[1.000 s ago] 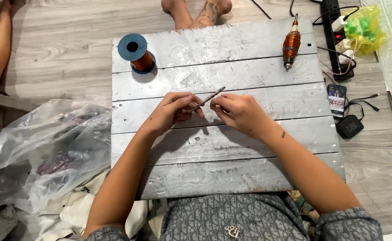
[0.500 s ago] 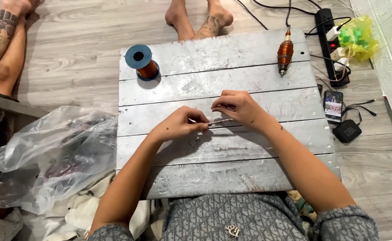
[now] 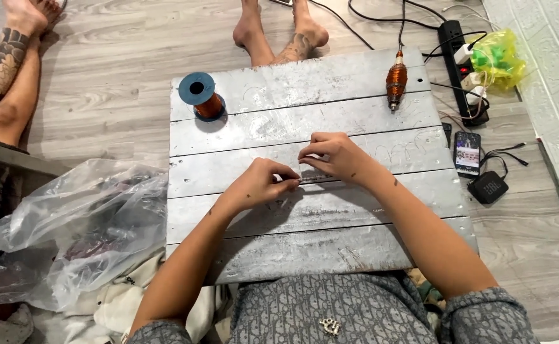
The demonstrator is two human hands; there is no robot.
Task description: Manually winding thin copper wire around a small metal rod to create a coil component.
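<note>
Head view, board: a grey, scuffed wooden board (image 3: 305, 236) of five planks lies across the person's lap, its paint worn and scratched.
Left hand: the left hand (image 3: 260, 183) rests near the board's middle, fingers pinched narrow on the left end of a thin metal rod (image 3: 314, 178).
Right hand: the right hand (image 3: 333, 156) sits just at 2 o'clock from the left, fingers curled tight over the same rod.
Rod: thin, dull, lying almost level on the third plank between both hands; mostly hidden by fingers.
Spool: a blue-flanged spool of copper wire (image 3: 202, 97) stands upright at 11 o'clock on the board.
Wound tool: a spindle-shaped tool wrapped in copper wire (image 3: 396, 79) lies at 1 o'clock on the top planks.
Packages: a crumpled clear plastic bag (image 3: 69, 236) at 9 o'clock on the floor; a yellow-green plastic bag (image 3: 499, 57) at 2 o'clock by the white wall.
Electrics: a black power strip (image 3: 461, 70), a lit phone (image 3: 467, 153) and a small black box (image 3: 488, 187) lie at 3 o'clock.
Others: bare feet (image 3: 279, 32) at 12 o'clock, a tattooed leg (image 3: 6, 70) at 10 o'clock.
</note>
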